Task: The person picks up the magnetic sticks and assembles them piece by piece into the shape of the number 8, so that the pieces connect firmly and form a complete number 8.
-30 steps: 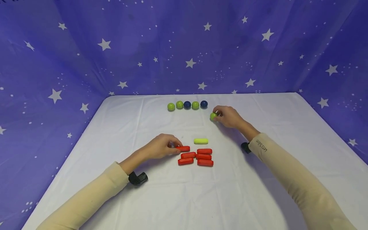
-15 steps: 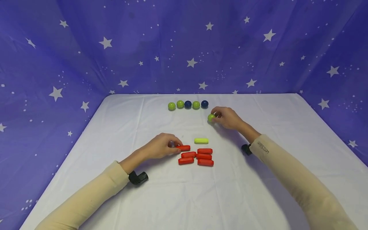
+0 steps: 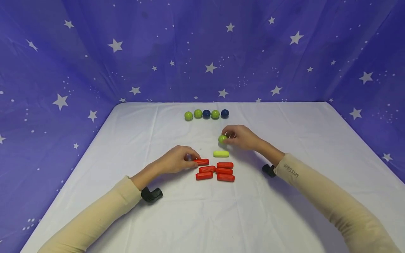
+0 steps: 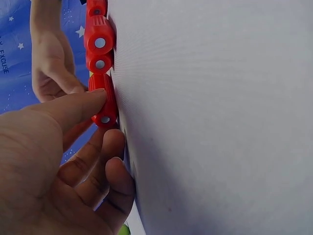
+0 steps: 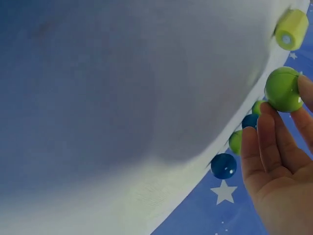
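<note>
In the head view my left hand (image 3: pixel 178 160) pinches the near-left end of a red ribbed rod (image 3: pixel 203 162) between thumb and fingers. A round pale tip shows on that rod (image 4: pixel 106 100) in the left wrist view, with the thumb lying on its side. Farther back and to the right, my right hand (image 3: pixel 243 137) holds a glossy green ball (image 3: pixel 222 140) by its fingertips. Right in front of this ball lies a short yellow rod (image 3: pixel 221 154). The ball (image 5: pixel 283 89) also shows in the right wrist view, the thumb at its edge.
Several more red rods (image 3: pixel 225 177) lie in two short stacks of rows just right of my left hand. Along the back of the white table (image 3: pixel 126 133) runs a row of green balls (image 3: pixel 188 116) and dark blue balls (image 3: pixel 225 113). A starry purple cloth (image 3: pixel 171 45) surrounds the table.
My right hand has carried the green ball left and toward me, closer to the yellow rod. The left hand stays in place on its red rod.
</note>
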The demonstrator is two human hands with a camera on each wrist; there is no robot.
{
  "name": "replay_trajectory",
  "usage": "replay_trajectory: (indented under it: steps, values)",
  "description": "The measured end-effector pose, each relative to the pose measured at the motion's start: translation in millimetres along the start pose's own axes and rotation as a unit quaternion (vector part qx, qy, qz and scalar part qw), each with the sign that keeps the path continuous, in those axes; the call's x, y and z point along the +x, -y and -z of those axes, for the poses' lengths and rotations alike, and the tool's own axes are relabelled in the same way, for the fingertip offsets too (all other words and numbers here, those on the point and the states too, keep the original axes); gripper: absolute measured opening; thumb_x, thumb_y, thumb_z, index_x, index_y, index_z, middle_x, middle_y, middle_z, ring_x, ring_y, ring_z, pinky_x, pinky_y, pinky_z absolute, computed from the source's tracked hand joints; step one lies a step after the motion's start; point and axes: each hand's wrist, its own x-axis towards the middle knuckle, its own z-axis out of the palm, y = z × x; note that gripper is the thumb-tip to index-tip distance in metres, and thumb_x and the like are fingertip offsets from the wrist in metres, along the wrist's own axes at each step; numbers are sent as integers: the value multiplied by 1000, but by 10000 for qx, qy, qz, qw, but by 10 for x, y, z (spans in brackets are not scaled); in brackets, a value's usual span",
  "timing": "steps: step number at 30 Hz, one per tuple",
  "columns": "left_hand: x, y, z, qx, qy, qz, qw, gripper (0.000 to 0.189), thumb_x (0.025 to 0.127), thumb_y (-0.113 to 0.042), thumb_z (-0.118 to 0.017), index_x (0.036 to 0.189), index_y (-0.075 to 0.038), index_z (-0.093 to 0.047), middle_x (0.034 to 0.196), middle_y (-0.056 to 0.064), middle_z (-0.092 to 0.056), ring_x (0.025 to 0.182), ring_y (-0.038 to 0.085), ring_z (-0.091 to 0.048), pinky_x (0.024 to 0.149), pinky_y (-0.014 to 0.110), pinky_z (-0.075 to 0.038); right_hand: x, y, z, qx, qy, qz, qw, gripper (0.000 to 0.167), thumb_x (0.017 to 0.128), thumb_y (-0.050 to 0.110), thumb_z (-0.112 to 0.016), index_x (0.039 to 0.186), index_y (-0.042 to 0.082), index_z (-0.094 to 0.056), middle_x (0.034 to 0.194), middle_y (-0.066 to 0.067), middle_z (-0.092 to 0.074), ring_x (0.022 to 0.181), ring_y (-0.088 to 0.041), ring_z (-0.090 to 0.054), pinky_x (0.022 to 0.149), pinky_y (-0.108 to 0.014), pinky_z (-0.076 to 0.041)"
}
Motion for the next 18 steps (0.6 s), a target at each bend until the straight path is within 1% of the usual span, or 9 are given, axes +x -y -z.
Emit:
replay_trajectory:
  steps: [2,5,9,12,15,18]
  values:
    - [-4,4,2,66,-10,-52,10000,22,89,-20,-76,111,-15,-74,91,-9,-65,72,13,-53,63,28,-44,0,-1,-22,-87,44,-51,9999,23,87,9,-76,108,4,-68,90,-5,-68,81,-20,-60,73,-35,-48]
    - [-1,0,2,69,-12,-47,10000,22,89,-20,-75,111,-15,-74,91,-9,-65,71,13,-53,63,28,-43,-10,-14,-34,-174,74,-120,9997,23,87,10,-75,109,4,-68,90,-5,-68,81,-19,-60,73,-35,-49]
    - [7,-14,10,-47,8,78,10000,23,90,-19,-75,112,-15,-74,93,-8,-65,71,13,-54,62,28,-44,-22,-27,-32,-191,66,-149,9997,24,88,9,-74,110,3,-67,92,-6,-69,83,-20,-61,76,-37,-49]
    - [13,-10,37,-139,8,202,9997,22,90,-19,-74,112,-15,-74,94,-7,-66,68,12,-57,61,28,-46,-21,-35,-32,-177,91,-150,9997,24,89,9,-73,111,3,-67,94,-7,-69,84,-21,-61,77,-38,-49]
    - [31,8,85,-195,-107,301,9993,20,91,-19,-73,111,-15,-73,94,-6,-67,64,12,-60,60,30,-48,-19,-36,-36,-181,110,-138,9997,24,90,9,-72,112,3,-66,95,-7,-69,85,-21,-61,77,-38,-49]
    - [88,44,140,-279,-276,345,9986,20,92,-18,-71,111,-13,-73,95,-3,-67,61,15,-62,60,32,-49,-21,-33,-45,-190,135,-163,9996,24,90,10,-72,112,3,-66,94,-7,-68,84,-21,-61,77,-37,-49]
